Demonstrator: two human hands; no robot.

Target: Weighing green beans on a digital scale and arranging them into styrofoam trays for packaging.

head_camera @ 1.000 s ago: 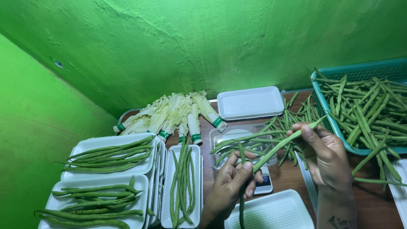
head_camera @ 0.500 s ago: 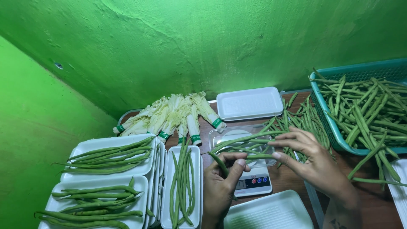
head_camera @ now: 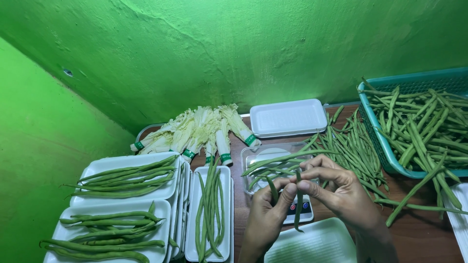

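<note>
Head camera, close, downward over table (head_camera: pixel 419 229)

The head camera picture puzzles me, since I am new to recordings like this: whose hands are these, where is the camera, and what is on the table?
The picture comes from a camera worn on a person's head, looking down at their own two bare hands. No machine is involved. The left hand and right hand meet over a small digital scale and together pinch a green bean that hangs down between the fingers. A clear tray of beans sits on the scale. On the wooden table lie white foam trays filled with beans, an empty white tray, loose beans, banded bundles of pale leafy cabbage and a teal basket of beans.
</note>
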